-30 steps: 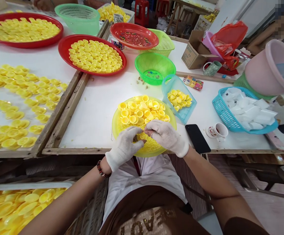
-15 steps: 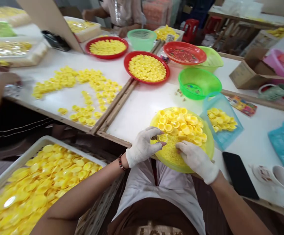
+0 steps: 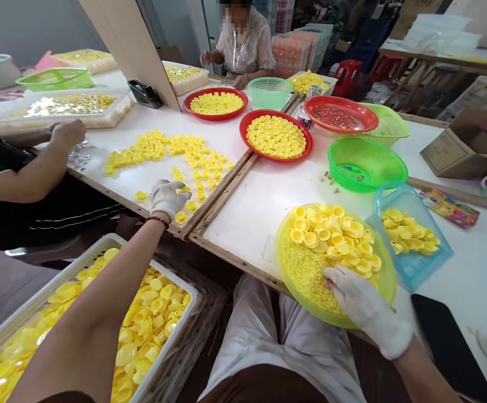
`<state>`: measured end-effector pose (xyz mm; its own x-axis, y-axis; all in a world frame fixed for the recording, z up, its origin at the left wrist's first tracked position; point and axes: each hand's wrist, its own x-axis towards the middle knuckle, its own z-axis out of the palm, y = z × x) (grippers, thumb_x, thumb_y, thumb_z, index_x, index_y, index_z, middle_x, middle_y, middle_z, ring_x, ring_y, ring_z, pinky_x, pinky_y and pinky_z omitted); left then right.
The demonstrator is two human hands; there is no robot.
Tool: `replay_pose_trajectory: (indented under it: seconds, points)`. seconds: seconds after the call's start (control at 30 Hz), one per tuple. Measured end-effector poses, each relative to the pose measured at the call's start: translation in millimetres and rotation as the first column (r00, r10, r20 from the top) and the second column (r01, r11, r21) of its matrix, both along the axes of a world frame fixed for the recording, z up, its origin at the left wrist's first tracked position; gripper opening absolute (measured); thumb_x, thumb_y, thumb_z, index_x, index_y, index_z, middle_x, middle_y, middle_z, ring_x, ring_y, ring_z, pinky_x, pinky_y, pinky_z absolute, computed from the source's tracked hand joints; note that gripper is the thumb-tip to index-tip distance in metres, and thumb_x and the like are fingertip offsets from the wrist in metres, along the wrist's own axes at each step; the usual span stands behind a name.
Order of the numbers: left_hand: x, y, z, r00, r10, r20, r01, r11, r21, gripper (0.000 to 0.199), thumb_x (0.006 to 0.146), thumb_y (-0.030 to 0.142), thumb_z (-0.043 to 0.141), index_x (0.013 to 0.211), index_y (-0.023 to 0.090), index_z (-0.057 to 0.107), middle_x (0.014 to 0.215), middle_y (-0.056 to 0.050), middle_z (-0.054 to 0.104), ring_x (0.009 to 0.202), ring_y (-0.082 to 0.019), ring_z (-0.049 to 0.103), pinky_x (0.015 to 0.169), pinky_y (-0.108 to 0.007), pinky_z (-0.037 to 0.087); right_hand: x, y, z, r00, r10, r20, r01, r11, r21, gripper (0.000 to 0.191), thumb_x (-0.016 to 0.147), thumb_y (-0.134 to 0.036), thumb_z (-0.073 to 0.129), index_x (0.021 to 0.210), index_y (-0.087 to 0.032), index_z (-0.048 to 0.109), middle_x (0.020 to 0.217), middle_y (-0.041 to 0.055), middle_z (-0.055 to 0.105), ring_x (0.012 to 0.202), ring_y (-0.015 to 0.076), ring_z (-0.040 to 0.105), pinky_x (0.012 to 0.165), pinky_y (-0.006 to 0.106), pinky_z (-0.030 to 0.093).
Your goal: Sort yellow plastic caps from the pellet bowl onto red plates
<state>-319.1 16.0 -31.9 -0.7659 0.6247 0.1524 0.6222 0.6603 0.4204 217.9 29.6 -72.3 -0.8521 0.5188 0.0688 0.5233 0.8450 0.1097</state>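
My left hand, in a white glove, is over the left table among small yellow plastic cups. A yellow cup shows between its thumb and fingers. My right hand, also gloved, dips its fingertips into small yellow pellets in a yellow-green bowl. Those fingers are bent together, and what they pinch is hidden. Several empty-looking yellow cups are heaped on the bowl's far side.
A crate full of yellow pieces stands below at left. Two red trays of cups, a green basin, a blue basket and a black phone surround the bowl. One co-worker's hand is at left; another person sits opposite.
My left hand has moved from the bowl leftward to the cups on the left table, carrying a yellow cup. My right hand stays at the bowl. The view has shifted left.
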Motion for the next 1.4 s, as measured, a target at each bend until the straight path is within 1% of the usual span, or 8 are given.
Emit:
replay_pose_trajectory:
  seconds: [0.23, 0.43, 0.6, 0.73, 0.83, 1.0, 1.13, 1.4]
  points:
    - [-14.6, 13.4, -25.2, 0.995, -0.072, 0.063, 0.073, 0.997, -0.019, 0.056, 0.065, 0.063, 0.069, 0.082, 0.010, 0.071, 0.111, -0.013, 0.062, 0.130, -0.049, 0.039, 0.101, -0.066, 0.027, -21.3, -3.5, 36.6, 0.983, -0.147, 0.109, 0.168, 0.960, -0.225, 0.029, 0.100, -0.011, 0.039, 0.108, -0.018, 0.066, 0.110, 0.0100, 0.067, 0.106, 0.0234, 0.061, 0.099, 0.038, 0.046]
    - [-18.4, 17.4, -38.2, 0.943, -0.297, -0.152, 0.327, 0.916, 0.233, 0.055, 0.062, 0.064, 0.066, 0.064, 0.010, 0.063, 0.076, -0.007, 0.059, 0.126, -0.050, 0.043, 0.086, -0.063, 0.029, -34.9, 0.0, 60.3, 0.936, -0.320, 0.150, 0.353, 0.865, -0.356, 0.013, 0.097, -0.024, 0.054, 0.107, -0.018, 0.061, 0.106, 0.0073, 0.062, 0.097, 0.0220, 0.062, 0.088, 0.034, 0.048]
    - [97.3, 15.2, -0.6, 0.830, -0.490, -0.267, 0.552, 0.793, 0.259, 0.037, 0.083, 0.049, 0.061, 0.095, 0.015, 0.070, 0.107, -0.007, 0.064, 0.114, -0.033, 0.056, 0.096, -0.052, 0.042, -52.1, -1.7, 70.1, 0.902, -0.352, 0.252, 0.419, 0.855, -0.306, 0.036, 0.090, -0.036, 0.064, 0.119, -0.017, 0.057, 0.114, 0.0126, 0.059, 0.091, 0.0256, 0.065, 0.076, 0.034, 0.050]
    - [220.6, 22.1, 19.0, 0.491, -0.803, -0.339, 0.868, 0.485, 0.108, 0.030, 0.087, 0.042, 0.062, 0.108, 0.021, 0.068, 0.113, -0.008, 0.065, 0.106, -0.026, 0.059, 0.096, -0.044, 0.046, -61.7, 3.0, 70.4, 0.889, -0.343, 0.303, 0.433, 0.846, -0.311, 0.036, 0.088, -0.025, 0.058, 0.123, -0.016, 0.056, 0.114, 0.0143, 0.059, 0.089, 0.0264, 0.067, 0.073, 0.035, 0.050]
    - [275.6, 32.5, 19.1, 0.354, -0.860, -0.366, 0.905, 0.414, -0.096, 0.027, 0.084, 0.039, 0.064, 0.104, 0.022, 0.069, 0.111, -0.013, 0.063, 0.104, -0.032, 0.057, 0.088, -0.050, 0.044, -59.4, 8.3, 63.4, 0.900, -0.346, 0.266, 0.423, 0.840, -0.339, 0.036, 0.087, -0.019, 0.055, 0.122, -0.015, 0.057, 0.112, 0.0139, 0.060, 0.087, 0.0253, 0.067, 0.072, 0.035, 0.050]
    - [298.2, 32.6, 22.8, 0.314, -0.877, -0.364, 0.910, 0.388, -0.149, 0.022, 0.083, 0.035, 0.064, 0.099, 0.019, 0.066, 0.119, -0.014, 0.062, 0.105, -0.034, 0.057, 0.089, -0.050, 0.044, -41.8, 18.8, 48.5, 0.947, -0.312, 0.079, 0.313, 0.834, -0.455, 0.025, 0.086, -0.012, 0.050, 0.108, -0.012, 0.063, 0.107, 0.0132, 0.063, 0.095, 0.0232, 0.061, 0.085, 0.035, 0.048]
    - [307.0, 10.3, 28.3, 0.304, -0.948, -0.096, 0.944, 0.313, -0.104, 0.024, 0.083, 0.024, 0.060, 0.106, 0.017, 0.061, 0.103, -0.010, 0.067, 0.094, -0.026, 0.062, 0.084, -0.040, 0.048, -22.3, 24.3, 52.0, 0.940, -0.320, -0.122, 0.200, 0.802, -0.562, 0.022, 0.080, -0.004, 0.052, 0.096, -0.013, 0.063, 0.097, 0.0087, 0.064, 0.092, 0.0196, 0.057, 0.087, 0.032, 0.045]
    - [329.3, -1.6, 6.6, 0.358, -0.916, 0.182, 0.934, 0.352, -0.068, 0.017, 0.077, 0.021, 0.061, 0.093, 0.016, 0.061, 0.093, -0.009, 0.066, 0.092, -0.027, 0.064, 0.086, -0.040, 0.051, -27.3, 16.6, 70.0, 0.899, -0.189, -0.395, -0.063, 0.837, -0.544, 0.021, 0.083, -0.002, 0.049, 0.094, -0.015, 0.061, 0.094, 0.0051, 0.061, 0.091, 0.0167, 0.055, 0.089, 0.031, 0.046]
